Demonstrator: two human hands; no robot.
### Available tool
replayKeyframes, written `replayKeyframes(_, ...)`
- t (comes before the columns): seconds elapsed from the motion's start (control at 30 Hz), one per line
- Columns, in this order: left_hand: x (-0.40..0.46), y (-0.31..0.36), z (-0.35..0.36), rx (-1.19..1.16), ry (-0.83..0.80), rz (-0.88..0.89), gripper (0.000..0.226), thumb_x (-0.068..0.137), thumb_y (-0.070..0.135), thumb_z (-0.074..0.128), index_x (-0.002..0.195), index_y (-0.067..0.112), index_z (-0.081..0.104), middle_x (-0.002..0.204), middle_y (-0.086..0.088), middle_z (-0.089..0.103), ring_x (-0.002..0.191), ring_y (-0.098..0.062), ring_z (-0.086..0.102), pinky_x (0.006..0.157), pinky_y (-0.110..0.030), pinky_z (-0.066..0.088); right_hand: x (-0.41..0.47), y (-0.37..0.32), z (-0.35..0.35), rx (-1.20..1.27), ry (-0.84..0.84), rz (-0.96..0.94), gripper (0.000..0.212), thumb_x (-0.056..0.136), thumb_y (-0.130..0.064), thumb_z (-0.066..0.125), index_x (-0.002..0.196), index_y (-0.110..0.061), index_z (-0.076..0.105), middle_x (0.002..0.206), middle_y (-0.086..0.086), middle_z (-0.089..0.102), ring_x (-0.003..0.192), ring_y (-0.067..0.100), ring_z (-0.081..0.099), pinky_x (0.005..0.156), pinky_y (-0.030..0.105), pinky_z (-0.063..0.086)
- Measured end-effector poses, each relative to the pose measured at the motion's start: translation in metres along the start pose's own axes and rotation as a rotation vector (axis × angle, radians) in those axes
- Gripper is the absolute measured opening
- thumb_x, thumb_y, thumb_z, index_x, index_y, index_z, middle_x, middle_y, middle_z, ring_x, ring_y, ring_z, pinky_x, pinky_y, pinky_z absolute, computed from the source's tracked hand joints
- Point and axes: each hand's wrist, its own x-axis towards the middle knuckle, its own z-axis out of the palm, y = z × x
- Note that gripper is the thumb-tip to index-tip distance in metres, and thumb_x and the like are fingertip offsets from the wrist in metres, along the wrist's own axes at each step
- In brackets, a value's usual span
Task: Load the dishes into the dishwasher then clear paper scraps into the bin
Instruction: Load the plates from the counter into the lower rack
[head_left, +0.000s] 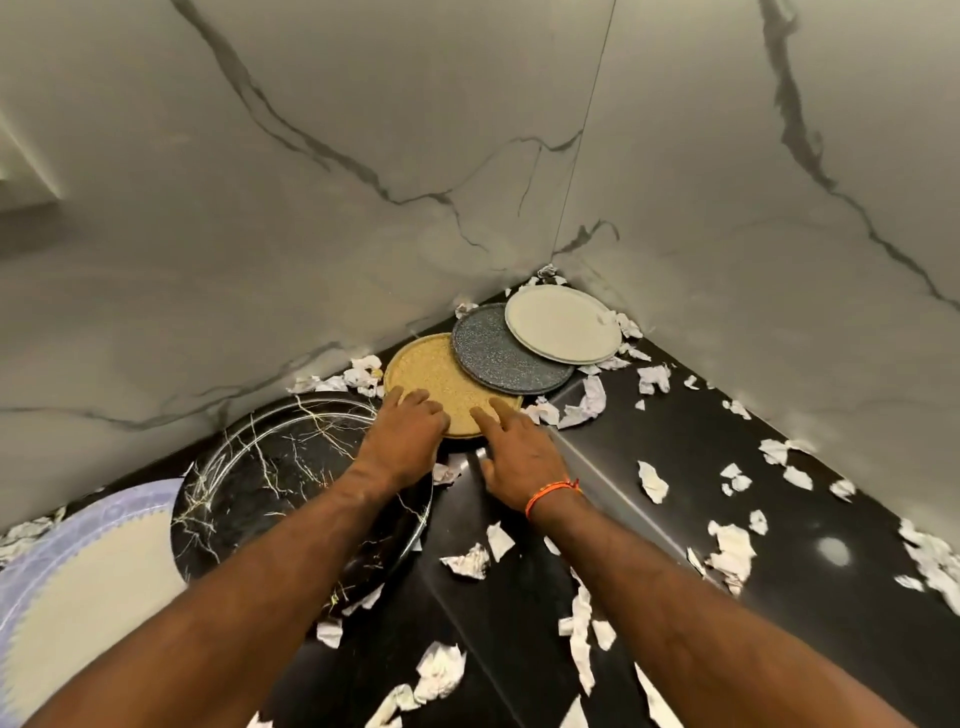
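Observation:
Three round plates overlap in the counter's back corner: a yellow speckled plate (436, 374) lowest, a grey speckled plate (506, 353) over its right edge, and a pale cream plate (563, 322) on top at the far right. My left hand (410, 431) rests on the yellow plate's near left rim with fingers bent over it. My right hand (514, 452) lies with straight fingers on the same plate's near right edge. A large black marbled plate (270, 483) sits under my left forearm. A big lavender-rimmed plate (78, 587) lies at the lower left.
Torn white paper scraps (732, 551) are scattered across the glossy black counter (675, 452), thick along the right wall and around the plates. Grey-veined marble walls (311, 208) close the corner behind. An orange thread band circles my right wrist.

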Motion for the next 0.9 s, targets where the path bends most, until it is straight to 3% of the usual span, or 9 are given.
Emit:
replayKeyframes(0.17, -0.016, -0.001, -0.007, -0.023, 0.247, 0.083, 0.016, 0.098, 0.021, 0.062, 0.114, 0.02, 0.065, 0.131, -0.003, 0.067, 0.141, -0.026, 0.045, 0.123, -0.052, 0.026, 0.0, 0.0, -0.004, 0.011, 0.088, -0.022, 0.066, 0.089, -0.024, 0.062, 0.15, -0.027, 0.037, 0.156, 0.008, 0.039, 0.141, 0.031, 0.037, 0.116, 0.047, 0.035)
replayKeyframes(0.3, -0.04, 0.003, -0.026, -0.107, 0.369, 0.173, 0.016, 0.099, 0.024, 0.061, 0.113, 0.017, 0.062, 0.131, -0.003, 0.066, 0.139, -0.023, 0.045, 0.122, -0.049, 0.027, -0.017, -0.005, -0.019, 0.125, 0.229, -0.078, 0.045, 0.088, -0.014, 0.056, 0.132, -0.021, 0.063, 0.133, 0.007, 0.064, 0.117, 0.033, 0.061, 0.097, 0.047, 0.051)
replayKeyframes(0.37, -0.054, 0.007, -0.037, -0.142, 0.384, 0.196, 0.017, 0.098, 0.027, 0.061, 0.112, 0.018, 0.059, 0.128, -0.004, 0.067, 0.137, -0.023, 0.046, 0.121, -0.047, 0.029, -0.035, -0.007, -0.028, 0.181, 0.317, -0.103, 0.04, 0.084, -0.009, 0.055, 0.12, -0.018, 0.071, 0.119, 0.008, 0.071, 0.105, 0.034, 0.066, 0.088, 0.046, 0.056)
replayKeyframes(0.5, -0.084, 0.023, -0.059, -0.163, 0.354, 0.207, 0.032, 0.095, 0.028, 0.066, 0.125, 0.019, 0.058, 0.129, -0.003, 0.067, 0.132, -0.023, 0.051, 0.116, -0.041, 0.035, -0.085, -0.006, -0.047, 0.173, 0.428, -0.132, 0.041, 0.085, -0.015, 0.042, 0.113, -0.017, 0.072, 0.114, 0.006, 0.072, 0.108, 0.029, 0.064, 0.091, 0.042, 0.055)
replayKeyframes(0.7, -0.128, 0.09, -0.086, -0.23, 0.326, 0.289, 0.027, 0.096, 0.026, 0.066, 0.123, 0.027, 0.068, 0.115, 0.0, 0.072, 0.107, -0.017, 0.062, 0.089, -0.039, 0.058, -0.208, 0.015, -0.06, 0.115, 0.566, -0.052, 0.027, 0.089, -0.013, 0.065, 0.114, -0.022, 0.071, 0.113, 0.001, 0.073, 0.104, 0.024, 0.064, 0.081, 0.04, 0.054)
replayKeyframes(0.9, -0.158, 0.207, -0.109, -0.337, 0.217, 0.533, 0.025, 0.096, 0.018, 0.067, 0.119, 0.026, 0.072, 0.105, -0.002, 0.072, 0.097, -0.019, 0.065, 0.08, -0.042, 0.058, -0.355, 0.043, -0.064, 0.051, 0.614, 0.169, 0.024, 0.086, -0.018, 0.066, 0.11, -0.021, 0.073, 0.106, 0.0, 0.074, 0.096, 0.026, 0.067, 0.077, 0.035, 0.044)
